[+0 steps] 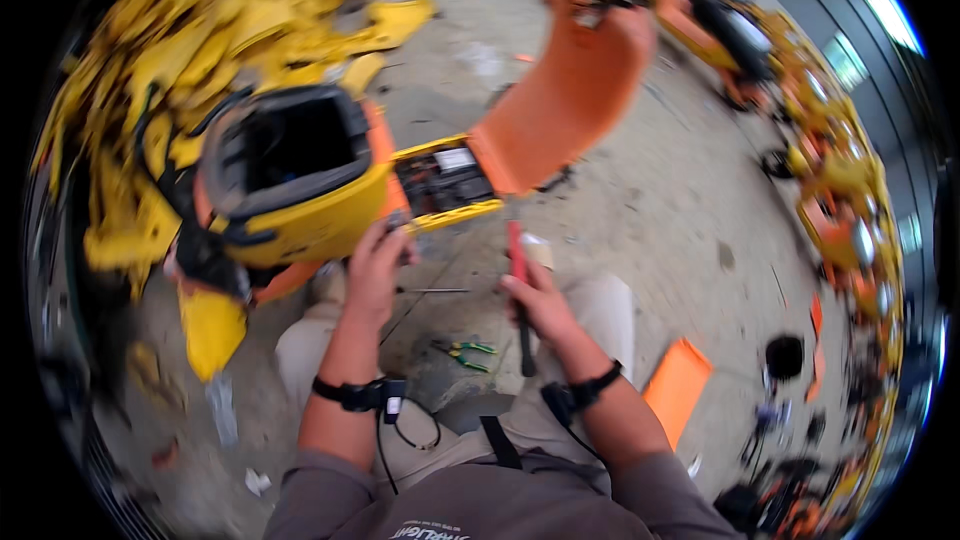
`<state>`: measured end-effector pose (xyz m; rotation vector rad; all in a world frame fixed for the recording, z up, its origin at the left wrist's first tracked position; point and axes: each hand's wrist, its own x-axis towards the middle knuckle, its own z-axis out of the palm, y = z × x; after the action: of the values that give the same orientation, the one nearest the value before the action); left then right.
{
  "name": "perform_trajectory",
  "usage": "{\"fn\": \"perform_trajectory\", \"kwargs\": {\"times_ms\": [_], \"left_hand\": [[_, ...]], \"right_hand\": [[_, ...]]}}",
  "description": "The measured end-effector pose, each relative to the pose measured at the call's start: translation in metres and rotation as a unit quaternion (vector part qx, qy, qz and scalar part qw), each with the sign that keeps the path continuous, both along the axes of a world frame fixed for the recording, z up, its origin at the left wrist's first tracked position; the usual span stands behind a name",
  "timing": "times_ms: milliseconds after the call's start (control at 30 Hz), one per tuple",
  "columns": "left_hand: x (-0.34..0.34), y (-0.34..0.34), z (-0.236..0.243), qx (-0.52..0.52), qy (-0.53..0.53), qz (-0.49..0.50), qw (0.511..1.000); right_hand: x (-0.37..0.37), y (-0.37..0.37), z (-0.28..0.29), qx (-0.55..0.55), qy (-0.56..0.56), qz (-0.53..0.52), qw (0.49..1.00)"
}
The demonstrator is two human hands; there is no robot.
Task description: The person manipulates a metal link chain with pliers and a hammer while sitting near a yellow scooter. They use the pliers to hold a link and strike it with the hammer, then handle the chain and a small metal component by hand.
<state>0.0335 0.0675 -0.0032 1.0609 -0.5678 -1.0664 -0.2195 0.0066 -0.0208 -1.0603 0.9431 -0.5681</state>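
Observation:
In front of me stands a yellow-and-orange scooter body with an open black storage bin. Joined to it is a yellow-edged tray holding black parts and wiring, and a curved orange panel rises from its far side. My left hand is curled at the body's near lower corner, beside the tray; what its fingertips grip, if anything, is unclear. My right hand is closed round a long tool with a red-and-black handle, held upright near the tray's right corner. Blur hides the tool's tip.
Green-handled pliers and a thin rod-like tool lie on the floor between my legs. Yellow panels are heaped at the far left. An orange piece lies right of my leg. Several yellow-and-orange scooters line the right side.

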Motion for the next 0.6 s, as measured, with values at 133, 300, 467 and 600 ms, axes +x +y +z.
{"fn": "perform_trajectory", "kwargs": {"times_ms": [133, 300, 467, 600], "left_hand": [[0.021, 0.025, 0.014, -0.025, -0.003, 0.042, 0.999], [0.035, 0.049, 0.014, -0.035, -0.009, 0.118, 0.992], [0.061, 0.066, 0.024, -0.020, -0.049, 0.234, 0.971], [0.083, 0.077, 0.021, 0.031, -0.062, 0.299, 0.952]], "right_hand": [[0.019, 0.019, 0.004, 0.041, 0.097, -0.006, 0.994], [0.038, 0.021, 0.029, 0.006, 0.025, 0.106, 0.994], [0.104, 0.021, 0.063, -0.077, -0.058, 0.199, 0.975], [0.148, 0.022, 0.075, -0.083, 0.014, 0.204, 0.975]]}}
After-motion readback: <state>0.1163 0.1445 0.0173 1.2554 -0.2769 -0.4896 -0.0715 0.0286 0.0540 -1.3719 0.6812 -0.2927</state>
